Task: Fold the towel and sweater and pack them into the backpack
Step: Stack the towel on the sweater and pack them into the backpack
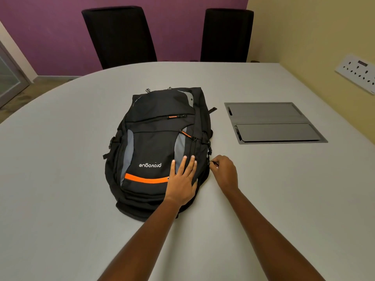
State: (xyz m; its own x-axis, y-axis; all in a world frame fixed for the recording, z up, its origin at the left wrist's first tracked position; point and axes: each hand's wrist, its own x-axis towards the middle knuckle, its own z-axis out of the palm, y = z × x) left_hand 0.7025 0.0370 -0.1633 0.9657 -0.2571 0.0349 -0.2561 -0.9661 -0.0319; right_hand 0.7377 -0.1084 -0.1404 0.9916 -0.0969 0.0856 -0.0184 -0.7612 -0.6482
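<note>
On the table (60,179), flat w/ front up: backpack (158,151). Pressed down by left hand (182,179), fingers straight; zip pull (211,162) at its right edge pinched by right hand (225,171). No towel or sweater in sight, so prob. packed already, w/ only zipping left.

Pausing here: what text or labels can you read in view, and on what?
"provogue": white lettering on the front of the backpack, upside down from the camera.
Small dark label on the wall socket panel: too small to read.
Orange zip tabs: any print too small to read.
Nothing else legible.
</note>
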